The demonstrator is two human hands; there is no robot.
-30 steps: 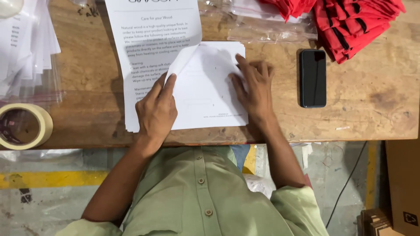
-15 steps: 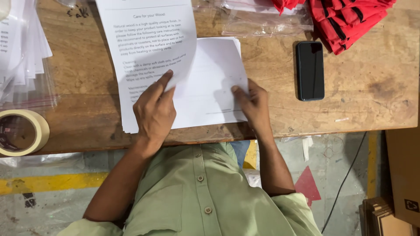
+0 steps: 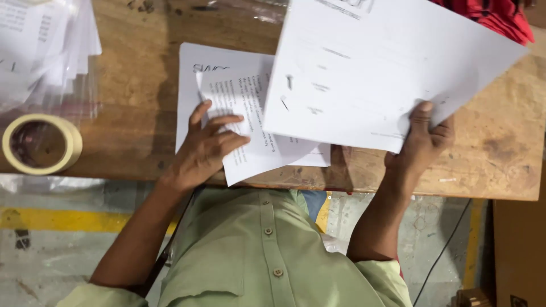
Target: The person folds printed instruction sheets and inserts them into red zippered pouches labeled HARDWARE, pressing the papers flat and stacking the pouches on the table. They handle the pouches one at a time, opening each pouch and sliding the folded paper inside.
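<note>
Nearest to us is the green shirt (image 3: 256,256), and just past it the edge of the wooden bench (image 3: 142,108). Our left hand (image 3: 207,149) lies flat with fingers spread on a folded printed sheet (image 3: 250,122), pressing it down onto another printed sheet (image 3: 190,91) that lies under it on the bench. Our right hand (image 3: 420,142) pinches the lower edge of a large white sheet (image 3: 387,68) — thumb on top, fingers hidden beneath — and holds it lifted and tilted above the bench, so that it covers the right part of the folded one.

As far as we can judge, the fold on the printed sheet is made and held in place, while the white sheet is in the air and not yet laid down or joined to anything; that part looks left to do.

Further left sits a roll of tape (image 3: 41,143), and beyond it a stack of papers in clear bags (image 3: 45,45). At the far right corner we see red cloth (image 3: 500,17).

Against the frame of half a second ago, the white sheet has come up off the bench in our right hand, which then rested flat on it. The left hand has moved from the sheet's edge onto the fold — and the dark phone, seen earlier on the right, is now out of sight.
</note>
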